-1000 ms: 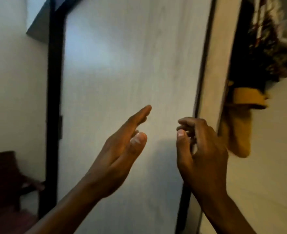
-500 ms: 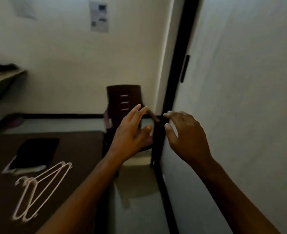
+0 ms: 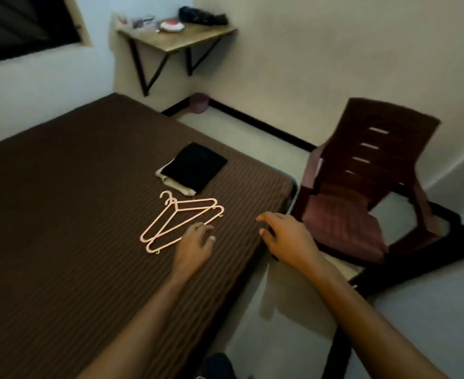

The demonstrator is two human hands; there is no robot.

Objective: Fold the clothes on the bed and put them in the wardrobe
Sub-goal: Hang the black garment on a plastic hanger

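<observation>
Head camera: A person is reaching both arms out over a bed [image 3: 61, 214] covered in a brown striped sheet. The left hand [image 3: 195, 246] is hovering just beside two pale pink hangers [image 3: 180, 221] lying overlapped on the sheet, its fingers [image 3: 205, 231] loosely spread and holding nothing. The right hand [image 3: 285, 237] is hanging over the bed's corner, fingers relaxed and apart, also holding nothing. Beyond the hangers, a folded black garment [image 3: 195, 166] is lying on a folded pale one [image 3: 170, 181], both flat on the bed and waiting to go to the wardrobe, which is out of sight. A dark red plastic chair [image 3: 362, 187] is standing just off the bed's corner; a wall shelf [image 3: 176, 39] is carrying small items.

The risk, as judged from here: lifting the stack one-handed or by an edge could be letting the folds fall open, and the hangers could be snagging a sleeve or getting swept off. No writing or brand is legible.
</observation>
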